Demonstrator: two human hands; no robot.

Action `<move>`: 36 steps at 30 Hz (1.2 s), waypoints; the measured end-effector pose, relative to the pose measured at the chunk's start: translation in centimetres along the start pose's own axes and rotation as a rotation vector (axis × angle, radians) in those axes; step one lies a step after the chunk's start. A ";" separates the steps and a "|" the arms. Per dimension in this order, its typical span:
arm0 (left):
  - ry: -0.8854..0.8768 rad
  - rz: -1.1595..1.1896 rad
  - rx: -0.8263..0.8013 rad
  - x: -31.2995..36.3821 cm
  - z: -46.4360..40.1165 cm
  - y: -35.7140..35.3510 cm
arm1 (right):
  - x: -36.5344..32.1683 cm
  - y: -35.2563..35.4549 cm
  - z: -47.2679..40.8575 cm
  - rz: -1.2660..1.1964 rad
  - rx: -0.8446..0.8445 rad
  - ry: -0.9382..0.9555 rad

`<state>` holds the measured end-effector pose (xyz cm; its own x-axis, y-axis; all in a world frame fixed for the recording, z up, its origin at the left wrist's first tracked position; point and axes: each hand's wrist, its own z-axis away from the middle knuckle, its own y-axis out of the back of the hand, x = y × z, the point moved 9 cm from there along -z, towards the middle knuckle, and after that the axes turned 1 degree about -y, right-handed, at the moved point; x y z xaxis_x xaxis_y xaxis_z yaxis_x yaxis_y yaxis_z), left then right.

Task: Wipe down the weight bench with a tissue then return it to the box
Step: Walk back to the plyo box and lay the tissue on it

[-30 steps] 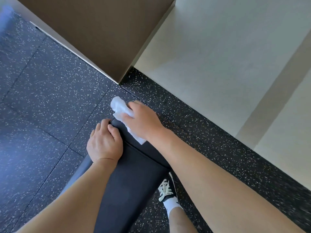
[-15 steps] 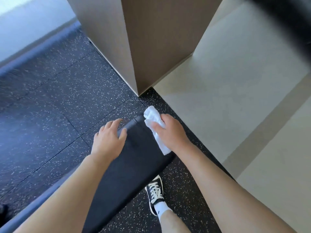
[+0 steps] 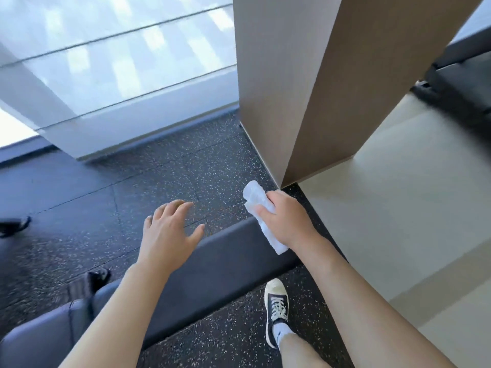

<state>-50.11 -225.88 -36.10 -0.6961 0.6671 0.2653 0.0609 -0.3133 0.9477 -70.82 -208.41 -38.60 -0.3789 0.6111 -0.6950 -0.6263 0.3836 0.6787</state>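
Our right hand [image 3: 285, 221] gripped the folded white tissue [image 3: 261, 216] over the dark padded weight bench [image 3: 228, 258] end, left hand [image 3: 167, 235] fingers spread, hovering above it

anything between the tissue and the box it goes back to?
Cannot tell: no box shows in the head view. The right hand grips the tissue over the end of the bench, with the brown pillar just beyond it. The left hand hovers open, holding nothing.
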 end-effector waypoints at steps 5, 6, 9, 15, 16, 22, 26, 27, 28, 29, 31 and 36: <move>0.017 0.074 0.147 -1.3 7.2 9.0 | -8.6 2.8 6.9 0.126 0.041 0.107; 0.031 0.086 0.170 -1.7 8.7 10.7 | -10.2 3.1 8.1 0.152 0.043 0.121; 0.076 0.137 0.251 -3.1 13.1 15.4 | -14.6 3.6 11.2 0.183 0.043 0.178; 0.156 0.187 0.358 -6.3 21.5 23.2 | -23.4 4.8 16.9 0.167 0.030 0.274; 0.166 0.189 0.377 -6.9 22.8 24.5 | -24.8 5.0 17.8 0.161 0.022 0.290; 0.237 0.223 0.497 -10.0 28.7 30.3 | -31.1 4.1 20.5 0.187 -0.029 0.375; 0.321 0.266 0.558 -11.5 31.9 31.7 | -34.6 2.7 21.0 0.180 -0.079 0.449; 0.342 0.277 0.562 -11.6 32.4 31.6 | -35.2 2.1 20.8 0.191 -0.099 0.465; 0.362 0.285 0.568 -11.8 32.8 31.5 | -35.9 1.6 20.4 0.203 -0.117 0.482; 0.384 0.288 0.572 -11.9 33.1 31.4 | -36.6 1.0 20.0 0.213 -0.137 0.497; 0.427 0.287 0.585 -12.4 33.3 31.4 | -38.0 0.0 18.7 0.231 -0.172 0.528; 0.537 0.280 0.627 -14.2 32.4 32.1 | -42.0 -1.8 15.7 0.252 -0.267 0.613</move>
<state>-15.06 -223.49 -3.65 -0.8302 0.1623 0.5333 0.5528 0.1167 0.8251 -43.05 -223.87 -6.89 -0.7998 0.1297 -0.5861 -0.5848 0.0514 0.8095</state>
